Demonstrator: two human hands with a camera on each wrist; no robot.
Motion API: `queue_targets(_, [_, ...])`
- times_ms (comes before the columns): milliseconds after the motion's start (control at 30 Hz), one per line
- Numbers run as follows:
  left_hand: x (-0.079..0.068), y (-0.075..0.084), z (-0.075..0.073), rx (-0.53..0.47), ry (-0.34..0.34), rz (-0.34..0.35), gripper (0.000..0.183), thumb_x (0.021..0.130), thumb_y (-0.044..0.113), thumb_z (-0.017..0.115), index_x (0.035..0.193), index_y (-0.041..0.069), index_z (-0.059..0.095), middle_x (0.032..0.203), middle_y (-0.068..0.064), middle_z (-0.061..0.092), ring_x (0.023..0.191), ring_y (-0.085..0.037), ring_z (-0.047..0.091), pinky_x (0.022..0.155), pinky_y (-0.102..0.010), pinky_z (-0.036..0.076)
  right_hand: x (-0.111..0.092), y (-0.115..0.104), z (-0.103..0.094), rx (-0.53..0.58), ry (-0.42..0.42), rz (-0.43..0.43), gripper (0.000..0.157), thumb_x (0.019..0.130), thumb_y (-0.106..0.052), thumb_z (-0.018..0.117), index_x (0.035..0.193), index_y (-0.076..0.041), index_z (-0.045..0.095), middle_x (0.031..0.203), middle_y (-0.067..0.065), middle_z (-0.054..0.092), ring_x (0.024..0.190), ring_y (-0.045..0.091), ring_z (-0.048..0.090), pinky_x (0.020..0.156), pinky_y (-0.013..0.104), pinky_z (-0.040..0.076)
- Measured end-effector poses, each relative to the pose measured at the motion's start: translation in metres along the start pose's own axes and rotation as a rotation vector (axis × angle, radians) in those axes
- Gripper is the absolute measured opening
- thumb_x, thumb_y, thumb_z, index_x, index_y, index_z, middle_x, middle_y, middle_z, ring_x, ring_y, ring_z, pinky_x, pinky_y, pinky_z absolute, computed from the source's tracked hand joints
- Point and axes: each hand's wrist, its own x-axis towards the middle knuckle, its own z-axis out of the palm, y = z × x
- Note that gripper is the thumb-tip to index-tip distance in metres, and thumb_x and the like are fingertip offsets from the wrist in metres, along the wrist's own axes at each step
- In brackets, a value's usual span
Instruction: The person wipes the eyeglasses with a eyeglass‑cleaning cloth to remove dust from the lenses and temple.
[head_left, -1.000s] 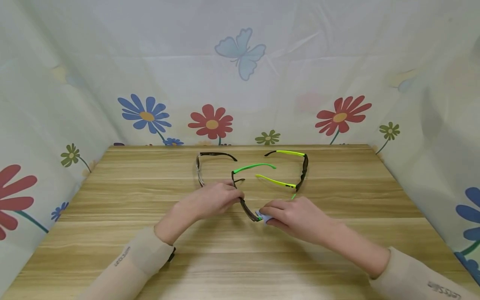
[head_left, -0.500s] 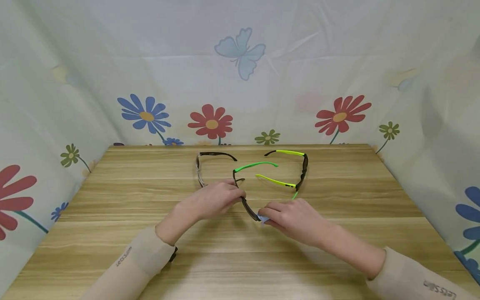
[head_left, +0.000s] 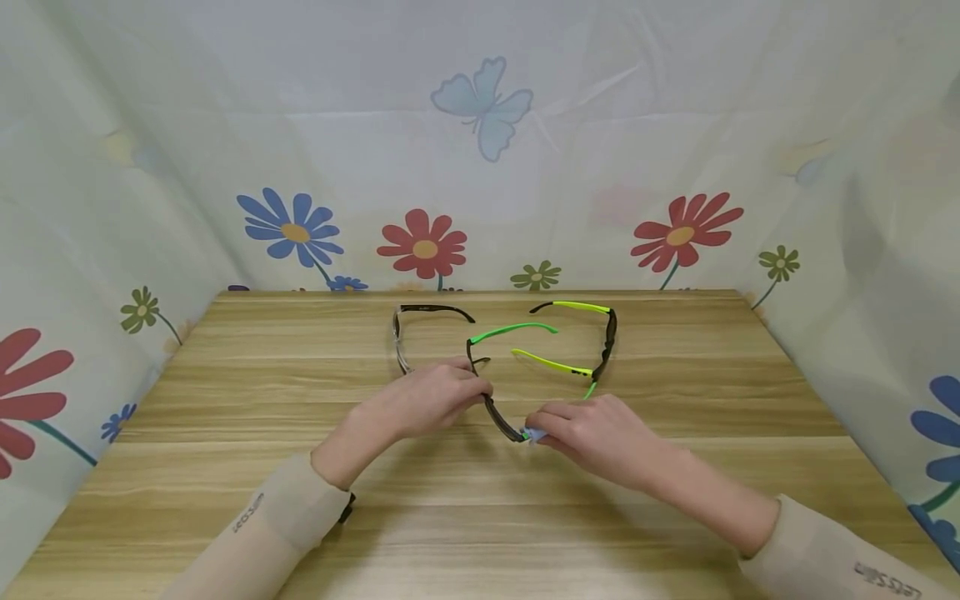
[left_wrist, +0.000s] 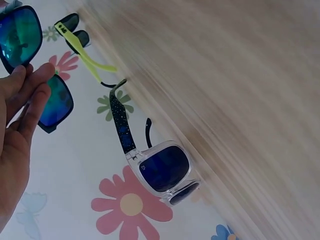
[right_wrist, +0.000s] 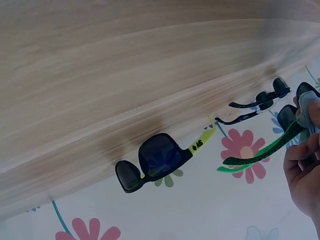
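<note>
– Near ctr of the head frame, what's the L hand (head_left: 435, 398) doing?
– Pinching the green-armed sunglasses (head_left: 501, 421) at the bridge; R hand (head_left: 600, 437) pinches a pale cloth (head_left: 536, 435) at their hinge end, prob. wiping.
– Tips?
– Steady bridge, light rubs, no hinge strain, imo.
– Qty?
– 3 prs: that 1, 1 yellow-armed pair (head_left: 610, 335) right of ctr, 1 clear-framed pair (head_left: 397, 325) left of ctr; 1 cloth.
</note>
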Motion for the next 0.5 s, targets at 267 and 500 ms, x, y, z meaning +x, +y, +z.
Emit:
queue_targets(267, [-0.001, -0.004, 0.001, -0.017, 0.003, -0.006, 0.012, 0.102, 0.011, 0.066, 0.112, 0.009, 0.072, 0.097, 0.000, 0.073, 0.087, -0.014, 0.058, 0.075, -0.026, 0.052, -0.002, 0.005, -0.001, 0.004, 0.004, 0.007, 0.030, 0.078, -0.010, 0.090, 0.103, -0.010, 0.073, 0.092, -0.005, 0.072, 0.058, 0.008, 0.063, 0.048, 0.020, 0.048])
queue_targets(500, [-0.004, -0.012, 0.004, -0.052, 0.001, -0.002, 0.013, 0.102, 0.010, 0.066, 0.113, 0.006, 0.072, 0.100, -0.002, 0.073, 0.090, -0.015, 0.060, 0.078, -0.027, 0.054, -0.007, 0.014, 0.000, -0.004, 0.008, 0.036, 0.027, 0.080, -0.013, 0.088, 0.102, -0.012, 0.072, 0.089, -0.007, 0.071, 0.059, 0.008, 0.064, 0.047, 0.024, 0.049])
